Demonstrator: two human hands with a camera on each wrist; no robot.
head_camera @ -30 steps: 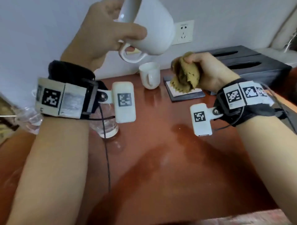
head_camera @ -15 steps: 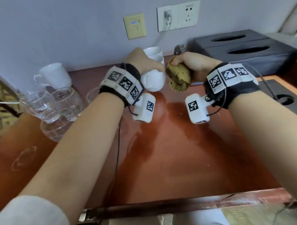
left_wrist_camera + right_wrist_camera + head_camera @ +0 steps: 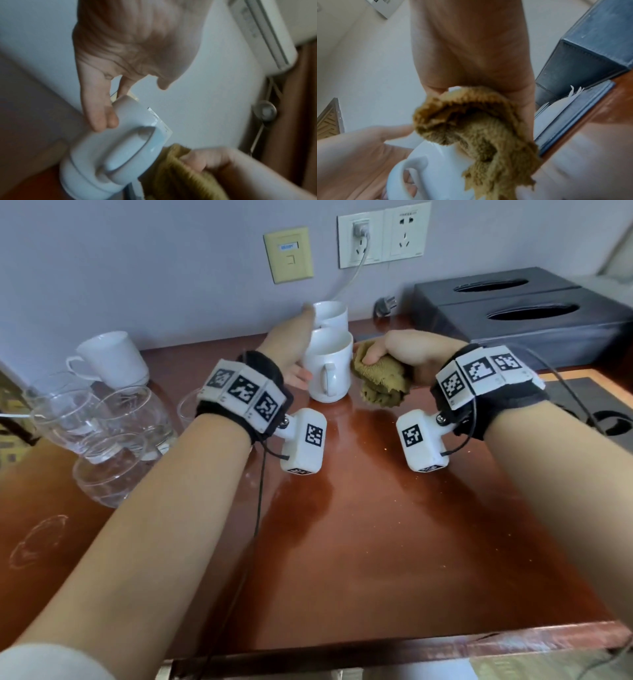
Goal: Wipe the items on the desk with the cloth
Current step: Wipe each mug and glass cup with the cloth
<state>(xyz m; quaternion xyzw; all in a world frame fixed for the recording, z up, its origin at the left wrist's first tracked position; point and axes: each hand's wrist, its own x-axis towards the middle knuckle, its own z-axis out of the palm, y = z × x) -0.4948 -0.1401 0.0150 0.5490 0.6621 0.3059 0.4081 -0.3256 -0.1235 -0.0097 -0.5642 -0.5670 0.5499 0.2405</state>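
Desk (image 3: 376, 542) of glossy red-brown wood carries a dark double tissue box (image 3: 534, 313) at its far right, clear glassware (image 3: 113, 433) at left, and a plain white mug (image 3: 329, 368) standing upright mid-back (handle toward the camera). Left hand (image 3: 291, 350) lies against the mug's side, fingers fairly straight. Right hand (image 3: 407, 354) grips a crumpled olive-tan cloth (image 3: 380, 381) touching the mug's right side. No writing is readable

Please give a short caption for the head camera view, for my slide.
Left hand steadies a white mug on the desk; right hand holds a cloth beside it.
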